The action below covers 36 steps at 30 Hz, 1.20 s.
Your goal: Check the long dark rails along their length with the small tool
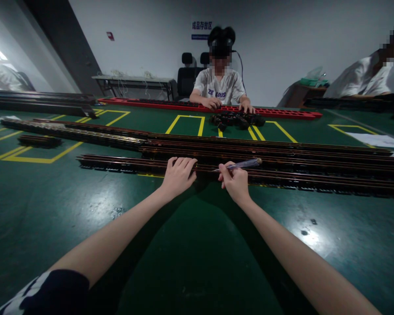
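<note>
My left hand [180, 176] is closed over the nearest long dark strip [131, 165], its fingers bent across the top and its thumb at the near side. In my right hand [235, 180] is a slim screwdriver [248, 163] with a clear purplish handle. Its thin shaft points left, towards the strip beside my left hand; whether the tip touches is too small to tell. Directly behind lie more long dark strips [331, 159] with coppery edges, running side by side across the table.
Yellow lines mark the green table [190, 245]. Opposite sits a person in a white shirt [220, 83], hands at a long red rack [282, 113] near a dark bundle [238, 119]. Dark rails [36, 105] lie far left, a short dark piece [39, 141] nearer, paper [377, 140] at right.
</note>
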Each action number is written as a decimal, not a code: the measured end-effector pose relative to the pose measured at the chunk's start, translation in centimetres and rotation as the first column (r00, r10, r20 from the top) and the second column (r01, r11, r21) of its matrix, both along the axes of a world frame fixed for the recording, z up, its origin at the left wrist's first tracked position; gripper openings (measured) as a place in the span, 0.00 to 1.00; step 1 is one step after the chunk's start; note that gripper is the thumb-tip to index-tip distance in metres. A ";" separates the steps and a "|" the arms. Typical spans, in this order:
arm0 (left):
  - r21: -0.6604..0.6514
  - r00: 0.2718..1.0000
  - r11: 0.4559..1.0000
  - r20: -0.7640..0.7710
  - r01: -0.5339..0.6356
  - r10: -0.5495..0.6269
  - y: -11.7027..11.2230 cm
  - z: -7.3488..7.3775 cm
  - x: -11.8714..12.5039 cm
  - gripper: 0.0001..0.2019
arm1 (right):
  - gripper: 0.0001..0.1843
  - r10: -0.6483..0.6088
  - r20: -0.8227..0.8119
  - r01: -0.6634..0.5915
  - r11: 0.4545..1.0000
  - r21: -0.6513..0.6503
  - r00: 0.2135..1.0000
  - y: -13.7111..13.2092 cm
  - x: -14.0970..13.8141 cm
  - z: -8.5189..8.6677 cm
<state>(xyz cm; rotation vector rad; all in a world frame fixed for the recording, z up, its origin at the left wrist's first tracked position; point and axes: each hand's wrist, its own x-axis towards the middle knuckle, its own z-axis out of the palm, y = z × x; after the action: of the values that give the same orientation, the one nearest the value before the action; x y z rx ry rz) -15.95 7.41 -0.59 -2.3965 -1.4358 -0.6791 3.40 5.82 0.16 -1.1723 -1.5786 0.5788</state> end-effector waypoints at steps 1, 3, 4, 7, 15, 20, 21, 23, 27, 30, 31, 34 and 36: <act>0.003 1.000 1.000 0.001 0.004 -0.004 0.0 0.0 0.0 0.18 | 0.22 0.006 0.009 -0.006 1.000 0.001 1.000 0.0 0.0 0.0; 0.006 1.000 1.000 -0.001 0.009 -0.009 0.0 -0.1 -0.1 0.18 | 0.23 0.012 0.023 -0.012 1.000 0.005 1.000 0.0 0.0 0.1; 0.008 1.000 1.000 -0.004 0.010 -0.010 0.0 -0.1 -0.1 0.18 | 0.23 0.012 0.028 -0.012 1.000 0.007 1.000 0.0 0.0 0.1; 0.012 1.000 1.000 -0.008 0.014 -0.014 0.0 -0.1 -0.1 0.19 | 0.23 0.011 0.045 -0.012 1.000 0.011 0.999 0.0 0.1 0.0; 0.006 1.000 1.000 -0.027 0.005 -0.005 -0.2 0.2 0.0 0.22 | 0.23 0.027 0.065 -0.028 0.999 0.016 0.998 0.0 -0.1 0.1; 0.004 1.000 1.000 -0.017 -0.024 0.024 -0.3 0.4 -0.1 0.22 | 0.23 0.027 0.084 -0.029 0.999 0.018 0.996 0.0 -0.1 0.2; 0.006 1.000 1.000 -0.017 -0.026 0.026 -0.3 0.4 -0.1 0.22 | 0.23 0.023 0.082 -0.025 1.000 0.018 0.996 -0.1 0.0 0.2; 0.010 0.999 1.000 -0.021 -0.027 0.027 -0.3 0.4 -0.1 0.22 | 0.23 0.011 0.079 -0.013 1.000 0.021 0.997 -0.1 0.0 0.1; 0.015 0.999 0.999 -0.019 -0.028 0.029 -0.3 0.4 0.0 0.22 | 0.23 -0.029 0.067 0.026 0.999 0.045 0.997 0.0 0.0 -0.1; 0.011 1.000 1.000 -0.011 -0.028 0.028 -0.3 0.4 -0.1 0.22 | 0.23 -0.031 0.072 0.028 0.998 0.050 0.997 0.0 0.1 -0.1; 0.002 1.000 1.000 -0.004 -0.026 0.026 -0.3 0.4 -0.1 0.22 | 0.23 -0.022 0.078 0.018 0.999 0.045 0.997 0.1 0.1 -0.1; -0.049 1.000 0.999 0.021 -0.015 0.016 -0.2 0.5 -0.3 0.23 | 0.23 0.006 0.084 -0.008 1.000 0.024 0.996 0.1 0.1 0.0; -0.077 0.999 0.997 0.034 -0.003 0.005 -0.1 0.6 -0.4 0.23 | 0.22 0.012 0.080 -0.013 1.000 0.012 0.997 0.1 0.2 0.0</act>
<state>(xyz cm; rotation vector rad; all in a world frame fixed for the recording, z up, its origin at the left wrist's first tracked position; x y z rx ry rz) -16.31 7.33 -0.02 -2.4500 -1.5063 -0.6795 3.57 5.91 0.20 -1.1900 -1.6556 0.5352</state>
